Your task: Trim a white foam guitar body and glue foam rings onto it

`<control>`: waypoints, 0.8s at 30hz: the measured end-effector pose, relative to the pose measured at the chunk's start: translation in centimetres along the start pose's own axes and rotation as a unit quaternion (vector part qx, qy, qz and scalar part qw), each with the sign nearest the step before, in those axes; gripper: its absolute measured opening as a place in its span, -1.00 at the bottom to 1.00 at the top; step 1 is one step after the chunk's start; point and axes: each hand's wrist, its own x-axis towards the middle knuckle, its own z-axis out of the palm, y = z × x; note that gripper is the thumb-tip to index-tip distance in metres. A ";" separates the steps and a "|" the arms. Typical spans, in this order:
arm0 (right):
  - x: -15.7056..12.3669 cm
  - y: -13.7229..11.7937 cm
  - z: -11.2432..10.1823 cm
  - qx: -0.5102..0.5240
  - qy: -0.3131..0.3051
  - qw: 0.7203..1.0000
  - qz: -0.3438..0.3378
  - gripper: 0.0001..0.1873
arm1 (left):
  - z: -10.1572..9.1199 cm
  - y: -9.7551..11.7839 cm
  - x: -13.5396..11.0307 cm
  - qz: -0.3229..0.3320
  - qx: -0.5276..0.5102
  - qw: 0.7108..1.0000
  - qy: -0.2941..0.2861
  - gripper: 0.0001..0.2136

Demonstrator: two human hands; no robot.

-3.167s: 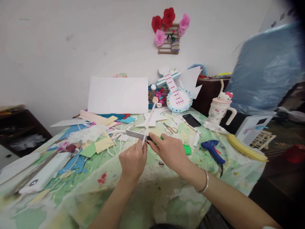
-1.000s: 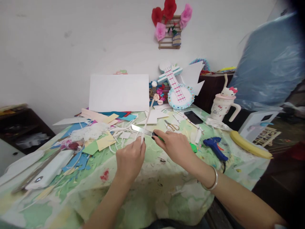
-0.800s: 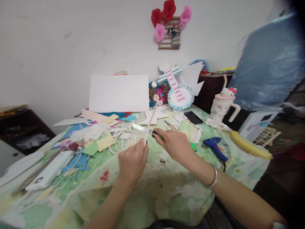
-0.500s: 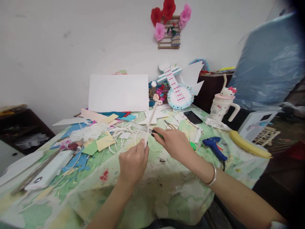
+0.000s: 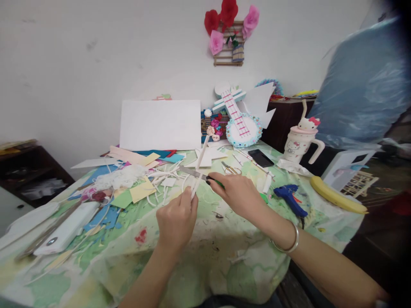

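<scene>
My left hand (image 5: pixel 177 219) is closed on the lower end of a thin white strip (image 5: pixel 201 159) that stands up and leans to the right. My right hand (image 5: pixel 236 194) grips a green-handled utility knife (image 5: pixel 195 173). Its long metal blade points left and crosses the strip just above my left fingers. Both hands hover over the paint-stained green table cover (image 5: pixel 205 252) near the table's middle.
Paper and foam scraps (image 5: pixel 135 175) lie at the left, with a white power bank (image 5: pixel 66 229). Scissors (image 5: pixel 231 170), a phone (image 5: pixel 260 158), a blue glue gun (image 5: pixel 290 199), a banana (image 5: pixel 337 196) and a cat mug (image 5: pixel 302 139) sit at the right. A white board (image 5: pixel 159 124) leans at the back.
The knife blade has tilted and slid along the strip. My left hand dipped a little with the strip, and the view shifted slightly.
</scene>
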 end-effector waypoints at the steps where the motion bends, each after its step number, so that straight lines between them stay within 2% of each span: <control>1: -0.1 0.1 -0.1 0.000 -0.002 1.000 0.000 -0.54 | 0.0 0.0 0.0 0.005 -0.003 1.000 -0.001 -0.82; 5: -0.6 0.2 -0.2 0.009 -0.004 1.000 -0.008 -0.56 | -0.4 0.2 -0.1 0.035 -0.010 0.999 0.014 -0.86; 14: -0.7 0.0 -0.1 0.036 -0.002 0.999 -0.021 -0.58 | -0.7 0.7 -0.7 0.057 -0.062 0.996 0.026 -0.89; 21: -0.7 0.3 0.1 0.035 -0.005 0.999 -0.022 -0.56 | -0.8 0.1 -1.0 0.021 -0.037 0.999 0.031 -0.86; 24: -1.0 0.7 0.2 0.034 -0.002 0.999 -0.018 -0.58 | -0.7 -0.4 -1.0 0.027 -0.035 0.998 0.038 -0.87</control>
